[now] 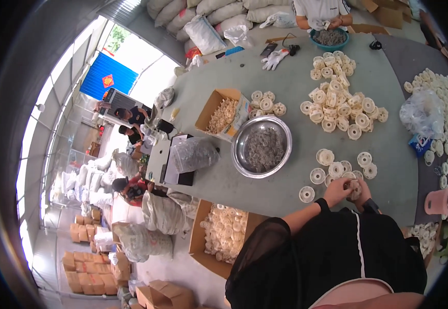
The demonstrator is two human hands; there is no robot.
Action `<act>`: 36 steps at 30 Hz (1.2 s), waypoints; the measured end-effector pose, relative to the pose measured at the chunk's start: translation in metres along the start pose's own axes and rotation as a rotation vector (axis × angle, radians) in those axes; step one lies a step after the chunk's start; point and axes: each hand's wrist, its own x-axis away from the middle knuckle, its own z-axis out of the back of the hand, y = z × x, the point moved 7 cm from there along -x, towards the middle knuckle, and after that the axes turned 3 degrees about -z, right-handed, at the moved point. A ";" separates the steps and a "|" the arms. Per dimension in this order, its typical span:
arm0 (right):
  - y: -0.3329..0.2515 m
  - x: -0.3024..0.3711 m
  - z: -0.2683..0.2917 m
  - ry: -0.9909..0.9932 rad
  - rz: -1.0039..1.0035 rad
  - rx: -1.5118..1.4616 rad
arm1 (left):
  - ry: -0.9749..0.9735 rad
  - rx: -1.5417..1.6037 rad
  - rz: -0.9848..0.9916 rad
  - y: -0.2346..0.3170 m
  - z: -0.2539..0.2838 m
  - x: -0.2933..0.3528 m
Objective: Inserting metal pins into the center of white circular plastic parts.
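Note:
At the near edge of the table, my left hand (338, 191) and my right hand (359, 193) meet with bent fingers around a small cream plastic round part, mostly hidden by the fingers. Just beyond and left of them lie several loose cream plastic wheel-shaped parts (317, 176), with open spokes and a central hub. A larger heap of the same wheel-shaped parts (337, 105) stands farther off. To the left sits a shiny metal bowl (287, 138) holding a mass of grey metal springs (265, 149).
Beside the bowl are a carton (239, 122) of small cream pieces and a clear bag (195, 154). A big carton (199, 242) of cream parts stands below the table's left edge. At right are a pink container (436, 201) and many pale parts (447, 113). Another person (321, 13) works across the table.

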 end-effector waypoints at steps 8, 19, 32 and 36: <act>-0.009 0.034 -0.040 -0.160 0.023 0.017 | 0.027 -0.126 -0.072 0.015 0.005 0.014; -0.010 0.045 -0.036 0.080 0.144 0.334 | -0.060 -0.416 -0.247 0.035 -0.008 0.025; -0.007 0.039 -0.046 -0.212 0.006 -0.148 | -0.095 -0.194 -0.230 0.038 -0.005 0.026; 0.002 0.040 -0.048 -0.273 -0.160 -0.292 | -0.076 -0.300 -0.432 0.061 -0.011 0.032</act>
